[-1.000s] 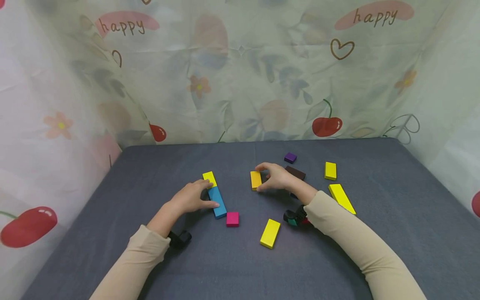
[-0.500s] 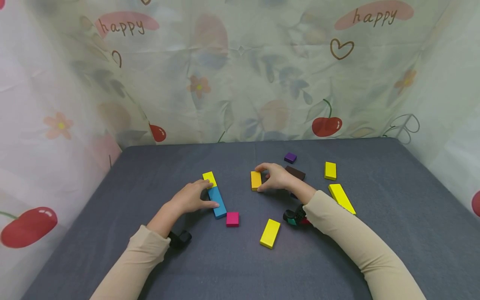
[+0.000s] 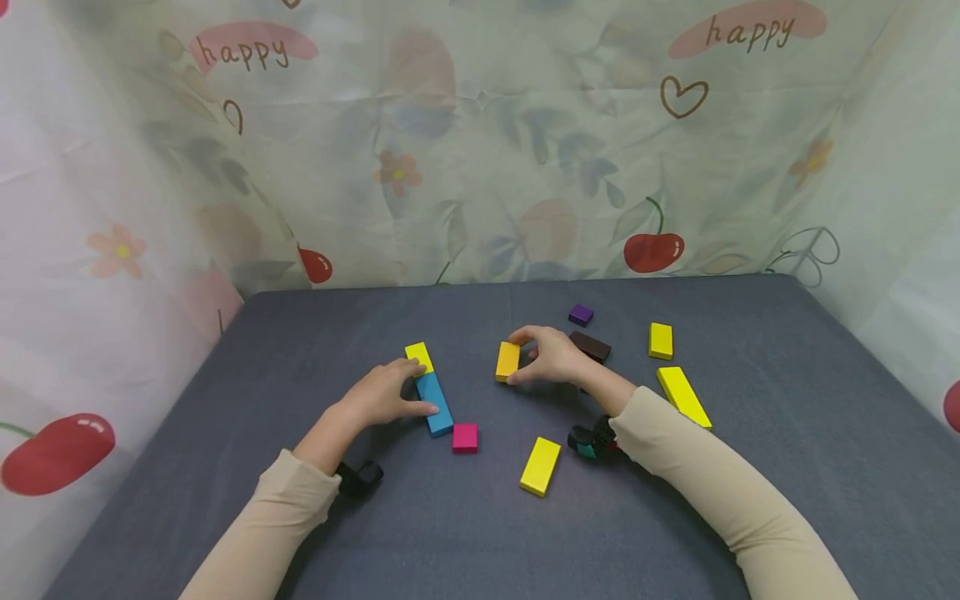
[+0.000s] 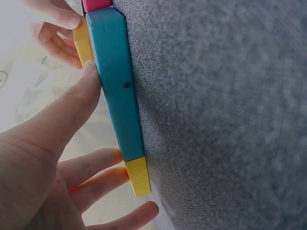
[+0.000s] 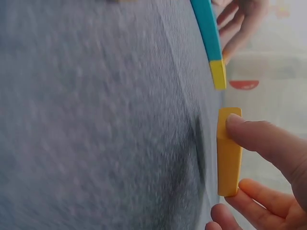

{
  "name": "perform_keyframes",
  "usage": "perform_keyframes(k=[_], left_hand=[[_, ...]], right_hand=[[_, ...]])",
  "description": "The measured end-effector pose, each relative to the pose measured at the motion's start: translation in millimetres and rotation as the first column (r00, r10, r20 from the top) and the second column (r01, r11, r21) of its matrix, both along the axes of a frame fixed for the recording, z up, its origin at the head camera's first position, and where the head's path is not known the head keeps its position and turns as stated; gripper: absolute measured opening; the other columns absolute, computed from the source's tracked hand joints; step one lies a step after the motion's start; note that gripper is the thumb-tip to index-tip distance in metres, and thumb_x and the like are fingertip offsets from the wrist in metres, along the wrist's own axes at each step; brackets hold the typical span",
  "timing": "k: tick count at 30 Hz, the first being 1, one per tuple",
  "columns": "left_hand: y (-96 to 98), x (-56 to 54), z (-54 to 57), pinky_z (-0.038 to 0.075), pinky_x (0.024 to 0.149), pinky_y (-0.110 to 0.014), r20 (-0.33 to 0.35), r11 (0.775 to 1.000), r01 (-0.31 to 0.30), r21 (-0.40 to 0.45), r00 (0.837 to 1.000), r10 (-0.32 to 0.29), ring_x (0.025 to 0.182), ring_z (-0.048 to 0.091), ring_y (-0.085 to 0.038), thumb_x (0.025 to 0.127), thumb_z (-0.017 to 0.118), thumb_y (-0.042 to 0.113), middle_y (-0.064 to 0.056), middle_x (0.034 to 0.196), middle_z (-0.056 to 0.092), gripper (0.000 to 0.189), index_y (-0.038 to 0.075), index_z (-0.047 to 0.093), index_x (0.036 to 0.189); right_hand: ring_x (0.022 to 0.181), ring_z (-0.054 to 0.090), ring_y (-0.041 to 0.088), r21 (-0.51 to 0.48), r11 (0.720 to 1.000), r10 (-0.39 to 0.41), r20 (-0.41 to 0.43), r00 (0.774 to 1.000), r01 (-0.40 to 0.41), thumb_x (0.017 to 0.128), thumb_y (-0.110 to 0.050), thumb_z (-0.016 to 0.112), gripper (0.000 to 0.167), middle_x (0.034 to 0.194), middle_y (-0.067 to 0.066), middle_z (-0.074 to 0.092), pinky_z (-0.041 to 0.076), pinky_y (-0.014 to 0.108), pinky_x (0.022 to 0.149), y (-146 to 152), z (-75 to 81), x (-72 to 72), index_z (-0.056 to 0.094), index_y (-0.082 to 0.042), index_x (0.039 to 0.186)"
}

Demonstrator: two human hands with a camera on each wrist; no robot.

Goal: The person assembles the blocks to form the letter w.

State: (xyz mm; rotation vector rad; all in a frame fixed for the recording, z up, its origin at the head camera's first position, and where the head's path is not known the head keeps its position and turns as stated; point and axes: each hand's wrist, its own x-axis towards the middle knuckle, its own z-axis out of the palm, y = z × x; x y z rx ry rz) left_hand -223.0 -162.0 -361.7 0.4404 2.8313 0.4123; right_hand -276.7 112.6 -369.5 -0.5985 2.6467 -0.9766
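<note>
My left hand (image 3: 379, 395) rests over a row of a small yellow block (image 3: 420, 357) and a longer blue block (image 3: 437, 410) laid end to end. Its thumb tip touches the blue one, and its relaxed fingers reach the joint with the yellow one, as the left wrist view shows. Off the near end of the blue block lies a pink block (image 3: 465, 438). My right hand (image 3: 552, 357) pinches an orange-yellow block (image 3: 507, 361) between thumb and fingertips at its two ends. In the right wrist view this block (image 5: 229, 160) is close over the dark cloth, its shadow beside it.
A yellow block (image 3: 540, 467) lies in front. Beyond my right hand are a purple block (image 3: 581, 315) and a dark brown block (image 3: 591, 346). Two more yellow blocks lie at the right, a short one (image 3: 661, 342) and a long one (image 3: 683, 397). My right forearm partly covers other pieces.
My right hand has shifted the orange-yellow block slightly to the left, towards the blue and yellow row. The left hand has stayed still.
</note>
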Motion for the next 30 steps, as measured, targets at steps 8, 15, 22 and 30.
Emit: perform_keyframes(k=[8, 15, 22, 30], left_hand=[[-0.1, -0.4, -0.5, 0.036, 0.106, -0.052, -0.005, 1.000, -0.004, 0.003, 1.000, 0.004, 0.128, 0.042, -0.040, 0.082, 0.067, 0.046, -0.021, 0.144, 0.040, 0.075, 0.002, 0.043, 0.138], [0.0, -0.8, -1.3, 0.036, 0.106, -0.053, -0.005, 1.000, -0.005, -0.001, 1.000, 0.005, 0.129, 0.041, -0.040, 0.082, 0.067, 0.046, -0.021, 0.144, 0.040, 0.076, 0.002, 0.043, 0.138], [0.2, -1.1, -1.7, 0.037, 0.105, -0.052, -0.004, 1.000, -0.010, -0.008, 1.000, 0.010, 0.128, 0.042, -0.039, 0.081, 0.067, 0.048, -0.020, 0.144, 0.040, 0.077, 0.002, 0.043, 0.139], [0.0, -2.3, -3.9, 0.037, 0.104, -0.053, 0.003, 1.000, -0.011, -0.014, 1.000, 0.011, 0.128, 0.042, -0.040, 0.081, 0.067, 0.048, -0.021, 0.145, 0.040, 0.078, 0.002, 0.042, 0.139]], right_hand=[[0.102, 0.058, 0.028, -0.015, 1.000, 0.018, -0.062, 0.998, -0.019, 0.075, -0.028, 0.078, 0.062, 0.126, 0.014, 0.056, 0.050, 0.040, 0.091, -5.7, 2.5, 13.7, 0.054, -0.006, 0.127], [0.102, 0.056, 0.029, -0.020, 1.000, 0.021, -0.074, 0.997, -0.023, 0.075, -0.029, 0.078, 0.061, 0.125, 0.014, 0.057, 0.050, 0.039, 0.089, -9.9, 4.3, 27.2, 0.054, -0.005, 0.126], [0.101, 0.056, 0.027, -0.018, 0.999, 0.028, -0.066, 0.997, -0.029, 0.075, -0.029, 0.078, 0.060, 0.124, 0.013, 0.057, 0.050, 0.039, 0.089, -14.0, 3.0, 37.5, 0.055, -0.006, 0.125], [0.097, 0.056, 0.024, -0.011, 0.999, 0.035, -0.083, 0.996, -0.036, 0.074, -0.030, 0.079, 0.059, 0.121, 0.011, 0.059, 0.050, 0.035, 0.085, -17.7, -1.6, 46.8, 0.057, -0.007, 0.123]])
